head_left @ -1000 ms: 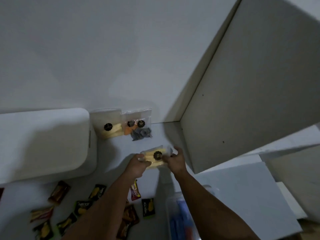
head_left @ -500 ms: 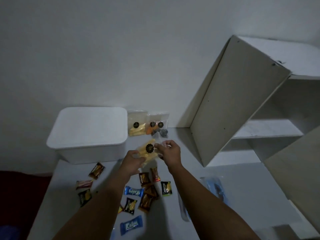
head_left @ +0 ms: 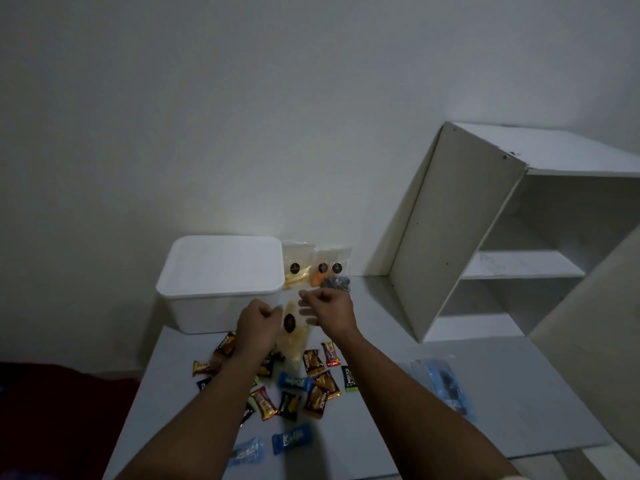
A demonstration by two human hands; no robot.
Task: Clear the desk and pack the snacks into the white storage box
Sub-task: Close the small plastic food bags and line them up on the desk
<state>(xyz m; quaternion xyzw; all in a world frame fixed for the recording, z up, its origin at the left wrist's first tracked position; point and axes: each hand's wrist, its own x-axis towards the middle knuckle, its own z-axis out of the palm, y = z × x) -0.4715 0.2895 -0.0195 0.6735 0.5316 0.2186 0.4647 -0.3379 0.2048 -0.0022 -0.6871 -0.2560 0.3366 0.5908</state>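
Snacks lie scattered on the white desk (head_left: 381,427) right under the forearms: nearest, two blue wrapped candies (head_left: 292,442) side by side, then a loose cluster of small wrappers (head_left: 313,386) in red, orange, black and blue, some overlapping, spread between the two arms and off to the left. Out to the right, well apart from that cluster, sits a clear pack with blue contents (head_left: 445,382). Up above the cluster, both hands meet over one clear snack pouch (head_left: 293,336) with yellow pieces inside and a round dark sticker; it hangs upright, off the desk. Left hand (head_left: 256,322) has curled fingers pinching the pouch's top left edge; right hand (head_left: 327,306) has curled fingers pinching the top right. Just beyond the left hand stands the white storage box (head_left: 221,299), lid on. Beside it, against the wall, more clear pouches (head_left: 317,268) stand upright, with yellow, orange and dark contents. Far right, a white shelf unit (head_left: 519,237) rests on the desk.
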